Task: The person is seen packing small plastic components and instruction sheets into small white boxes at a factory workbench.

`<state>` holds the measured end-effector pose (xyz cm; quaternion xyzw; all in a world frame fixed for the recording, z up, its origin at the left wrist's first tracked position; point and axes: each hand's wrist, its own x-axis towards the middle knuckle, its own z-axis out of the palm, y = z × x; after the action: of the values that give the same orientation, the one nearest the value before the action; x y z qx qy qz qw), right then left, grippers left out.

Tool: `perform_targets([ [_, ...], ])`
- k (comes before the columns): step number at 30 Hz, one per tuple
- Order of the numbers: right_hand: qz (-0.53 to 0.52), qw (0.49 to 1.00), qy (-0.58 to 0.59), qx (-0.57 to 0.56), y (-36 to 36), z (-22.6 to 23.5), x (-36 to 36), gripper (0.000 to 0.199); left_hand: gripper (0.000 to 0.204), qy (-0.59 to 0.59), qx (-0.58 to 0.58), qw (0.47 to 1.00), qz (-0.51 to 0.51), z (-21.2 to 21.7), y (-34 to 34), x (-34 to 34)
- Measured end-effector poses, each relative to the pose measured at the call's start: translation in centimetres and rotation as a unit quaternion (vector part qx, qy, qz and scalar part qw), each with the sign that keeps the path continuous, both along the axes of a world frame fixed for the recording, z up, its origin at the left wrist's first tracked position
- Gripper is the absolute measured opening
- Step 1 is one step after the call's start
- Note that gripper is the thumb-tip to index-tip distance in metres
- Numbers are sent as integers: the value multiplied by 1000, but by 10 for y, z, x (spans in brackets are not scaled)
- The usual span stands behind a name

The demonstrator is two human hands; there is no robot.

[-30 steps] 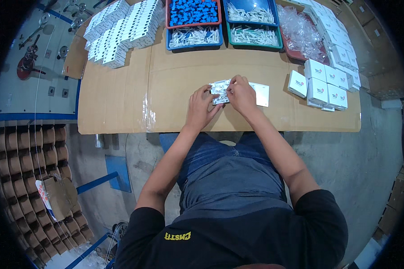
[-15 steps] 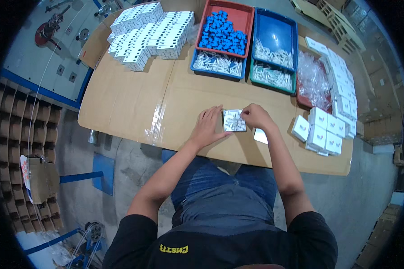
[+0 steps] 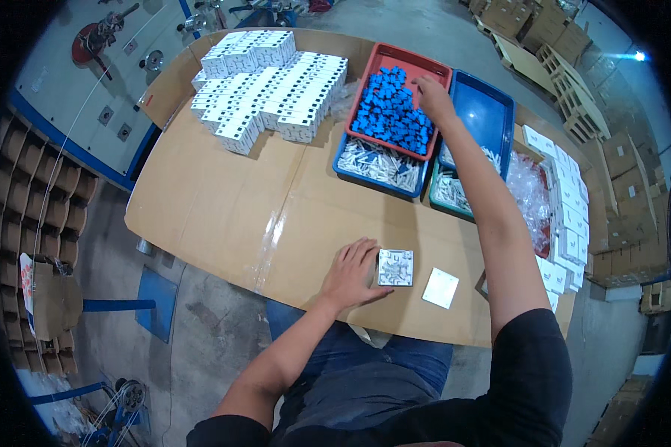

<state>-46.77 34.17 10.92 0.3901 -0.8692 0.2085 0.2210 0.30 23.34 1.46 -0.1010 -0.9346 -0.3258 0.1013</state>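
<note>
A small open white box (image 3: 395, 268) with small white and grey pieces in it stands near the table's front edge. Beside its left side my left hand (image 3: 350, 277) rests on the cardboard, open, fingers apart, thumb along the box's near corner. My right arm stretches far forward. At the end of it my right hand (image 3: 433, 98) is over the right part of a red tray (image 3: 406, 58), its fingers bent together at the edge of a heap of blue plastic pieces (image 3: 390, 112). What lies between those fingertips is too small to make out. A flat white square lid (image 3: 440, 288) lies right of the box.
Stacked white boxes (image 3: 276, 89) fill the far left of the cardboard-covered table (image 3: 201, 201). Under the red tray sits a blue tray of white pieces (image 3: 380, 165); right of it are another blue tray (image 3: 484, 100) and a green one (image 3: 449, 190). Clear plastic bags (image 3: 528, 190) and white cartons (image 3: 568, 194) line the right side.
My right hand has left the small box and reached forward to the red tray. My left hand stays beside the box. The view has shifted, and the white lid now shows fully.
</note>
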Motion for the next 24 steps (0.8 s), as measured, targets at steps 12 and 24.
perform_targets([
  [12, -27, 997, 33, 69, -26, -33, -67, 40, 85, -38, 15, 999, -8, 2, -5, -8],
  [24, 153, 651, -548, -503, 4, 16, 94, 28, 84, -27, -9, 1000, -6, 7, -5, 1],
])
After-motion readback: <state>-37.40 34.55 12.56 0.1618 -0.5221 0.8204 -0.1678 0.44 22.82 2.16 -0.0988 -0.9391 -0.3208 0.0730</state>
